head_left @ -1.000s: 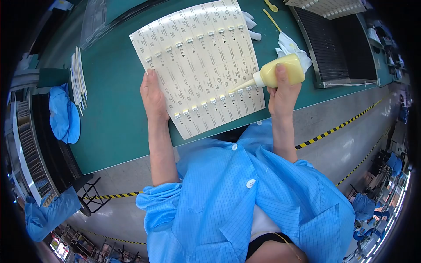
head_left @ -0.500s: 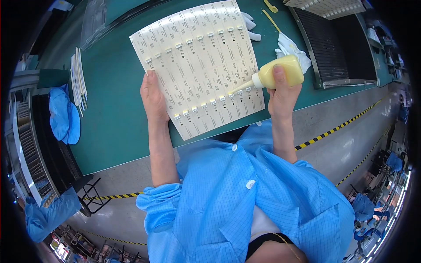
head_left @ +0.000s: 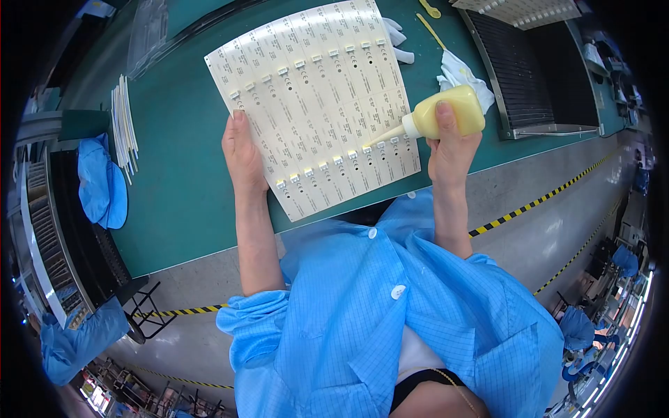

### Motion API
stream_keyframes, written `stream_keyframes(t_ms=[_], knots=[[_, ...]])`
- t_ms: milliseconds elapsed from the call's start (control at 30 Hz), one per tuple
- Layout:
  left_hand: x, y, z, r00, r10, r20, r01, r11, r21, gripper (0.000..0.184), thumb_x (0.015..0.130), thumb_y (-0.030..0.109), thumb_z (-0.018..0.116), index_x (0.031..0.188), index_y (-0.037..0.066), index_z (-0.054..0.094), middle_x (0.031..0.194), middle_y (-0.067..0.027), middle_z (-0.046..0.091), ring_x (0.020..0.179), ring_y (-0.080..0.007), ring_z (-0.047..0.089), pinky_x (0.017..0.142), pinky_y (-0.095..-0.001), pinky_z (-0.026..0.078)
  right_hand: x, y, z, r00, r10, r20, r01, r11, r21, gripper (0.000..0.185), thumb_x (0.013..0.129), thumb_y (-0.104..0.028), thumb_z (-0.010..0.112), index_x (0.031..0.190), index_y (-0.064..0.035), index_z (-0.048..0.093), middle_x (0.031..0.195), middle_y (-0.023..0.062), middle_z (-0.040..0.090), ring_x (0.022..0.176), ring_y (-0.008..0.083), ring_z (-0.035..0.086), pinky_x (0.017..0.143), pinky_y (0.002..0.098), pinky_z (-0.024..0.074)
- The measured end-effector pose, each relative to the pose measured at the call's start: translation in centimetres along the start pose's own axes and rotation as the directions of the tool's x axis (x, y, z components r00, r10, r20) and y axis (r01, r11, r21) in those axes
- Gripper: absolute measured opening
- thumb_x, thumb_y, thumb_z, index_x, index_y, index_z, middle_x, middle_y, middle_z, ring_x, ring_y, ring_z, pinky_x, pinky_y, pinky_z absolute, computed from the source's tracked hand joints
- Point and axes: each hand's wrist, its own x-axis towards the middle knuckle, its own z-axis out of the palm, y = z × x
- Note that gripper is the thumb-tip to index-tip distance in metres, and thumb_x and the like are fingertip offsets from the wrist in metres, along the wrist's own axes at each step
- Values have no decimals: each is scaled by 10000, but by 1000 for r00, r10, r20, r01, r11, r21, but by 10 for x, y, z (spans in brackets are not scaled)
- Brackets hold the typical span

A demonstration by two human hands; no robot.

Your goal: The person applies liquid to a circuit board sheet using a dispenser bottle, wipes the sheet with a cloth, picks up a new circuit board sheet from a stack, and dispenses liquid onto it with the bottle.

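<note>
My left hand grips the left edge of a large white printed circuit board panel, thumb on top. Two rows of small white connectors run across the panel, amid printed text. In my right hand is a squeeze bottle of pale yellow liquid, lying on its side. Its long thin nozzle points left, the tip at or just above a connector in the lower row. Whether it touches cannot be made out. Yellow shows on several connectors left of the tip.
A white glove lies behind the panel's right edge. Right of it are a crumpled white cloth and a black slotted rack. Thin strips and a blue cap lie at left on the green table.
The bottle and my right hand have shifted very slightly right. The panel and my left hand have barely moved, and both hands keep their hold.
</note>
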Motion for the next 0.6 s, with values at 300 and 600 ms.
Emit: stream_keyframes(t_ms=[300, 600], knots=[[2, -3, -2, 1000, 6, 4, -5, 1000, -20, 373, 926, 278, 357, 1126, -31, 423, 1037, -116, 548, 878, -144, 571, 730, -259, 485, 5, -1, -8, 999, 25, -27, -25, 1000, 15, 246, 801, -249, 621, 846, -20, 544, 655, 17, 531, 450, 28, 399, 366, 170, 278], [1, -1, 4, 1000, 3, -27, -5, 998, -68, 380, 905, 286, 422, 1126, -23, 436, 1026, -103, 558, 861, -127, 574, 722, -241, 481, 12, 8, -25, 987, 156, -33, -148, 975, 166, 383, 844, -365, 529, 950, -1, 475, 736, 144, 589, 398, 44, 355, 361, 169, 277]])
